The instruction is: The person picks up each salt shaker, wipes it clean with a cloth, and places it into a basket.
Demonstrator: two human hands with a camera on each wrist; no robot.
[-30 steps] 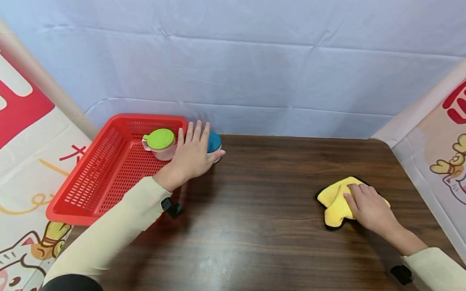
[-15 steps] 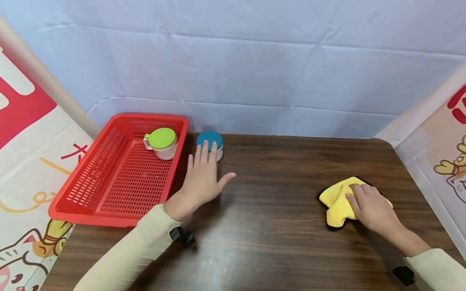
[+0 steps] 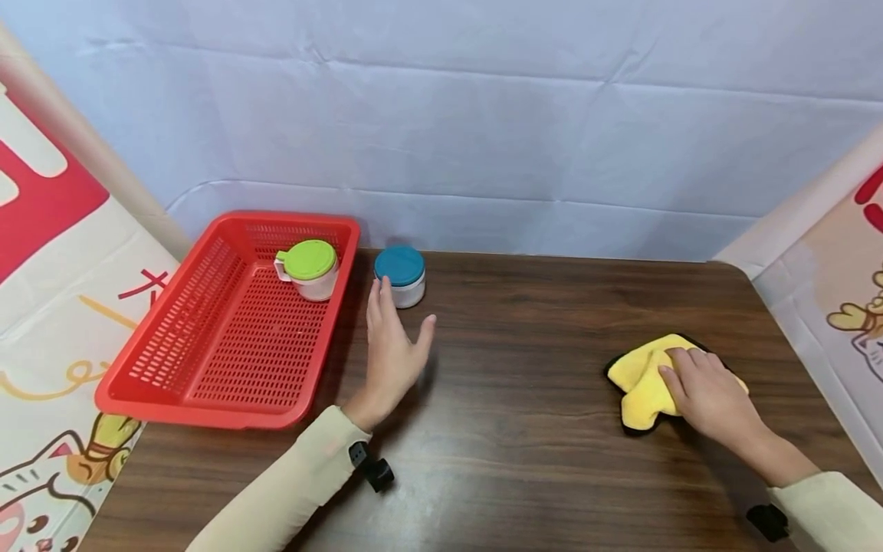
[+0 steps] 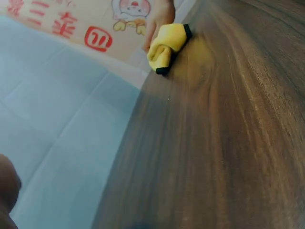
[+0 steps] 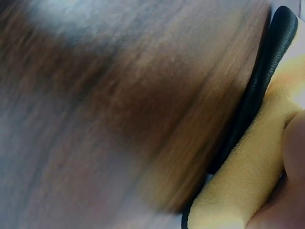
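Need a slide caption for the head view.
Open left hand near teal-lidded white jar; right hand rests on crumpled yellow cloth.

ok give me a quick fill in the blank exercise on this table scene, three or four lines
1. The jar with the green lid stands inside the red ____.
2. The right hand rests on a yellow ____ on the table.
3. The jar just outside the basket, beyond the left hand, has a ____ lid.
4. The left hand holds ____.

Missing words: basket; cloth; blue; nothing
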